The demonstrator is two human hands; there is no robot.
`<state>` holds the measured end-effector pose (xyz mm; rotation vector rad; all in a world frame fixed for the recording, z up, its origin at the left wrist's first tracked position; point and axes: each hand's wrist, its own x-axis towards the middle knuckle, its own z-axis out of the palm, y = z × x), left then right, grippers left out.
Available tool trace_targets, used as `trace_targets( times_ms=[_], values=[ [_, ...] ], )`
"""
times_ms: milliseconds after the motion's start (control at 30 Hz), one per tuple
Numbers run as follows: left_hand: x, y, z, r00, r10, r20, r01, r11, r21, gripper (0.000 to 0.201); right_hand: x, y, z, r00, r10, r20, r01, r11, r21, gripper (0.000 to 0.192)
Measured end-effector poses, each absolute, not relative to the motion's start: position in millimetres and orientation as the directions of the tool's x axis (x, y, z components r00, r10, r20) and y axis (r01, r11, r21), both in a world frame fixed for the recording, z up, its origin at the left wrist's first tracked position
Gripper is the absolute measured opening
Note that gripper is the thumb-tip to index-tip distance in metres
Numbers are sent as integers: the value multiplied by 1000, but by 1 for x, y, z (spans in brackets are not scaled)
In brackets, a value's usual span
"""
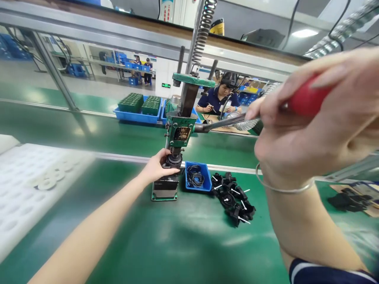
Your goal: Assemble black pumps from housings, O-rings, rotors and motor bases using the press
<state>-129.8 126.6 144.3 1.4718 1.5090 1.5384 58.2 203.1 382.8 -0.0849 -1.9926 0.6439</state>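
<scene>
A green hand press (181, 130) stands on the bench in front of me, its spring rising at the top. My right hand (314, 114) is closed around the red knob (309, 96) at the end of the press's metal lever (226, 121). Down at the press, my left hand (158, 166) has its thumb and fingers around a black round part (174, 159) under the ram. The far side of that part and some of my fingertips are hidden.
Right of the press sit a blue bin (199, 177) with black rings and a cluster of black plastic parts (232, 197) with white pins. White trays (38, 189) with pale discs lie left. Blue trays of green blocks (137, 114) stand behind; a co-worker (220, 96) sits beyond.
</scene>
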Motion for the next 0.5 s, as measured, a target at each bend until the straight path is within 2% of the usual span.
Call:
trace_targets(
  times_ms=[100, 233, 300, 400, 500],
  values=[
    [-130, 127, 144, -281, 902, 327, 304, -240, 922, 54, 68, 181, 378, -379, 332, 864, -193, 885, -425, 41],
    [-130, 127, 143, -285, 901, 327, 311, -236, 921, 56, 77, 150, 354, -1, 353, 936, -245, 907, -342, 33],
    [-129, 126, 144, -275, 903, 330, 320, -237, 917, 55, 78, 143, 341, 112, 363, 925, -308, 898, -315, 28],
    [-129, 125, 147, -260, 914, 313, 328, -222, 918, 56, 77, 146, 334, 156, 322, 934, -367, 897, -248, 26],
    [-130, 124, 148, -255, 919, 300, 336, -207, 919, 57, 76, 153, 339, 76, 296, 952, -369, 896, -249, 24]
  ],
)
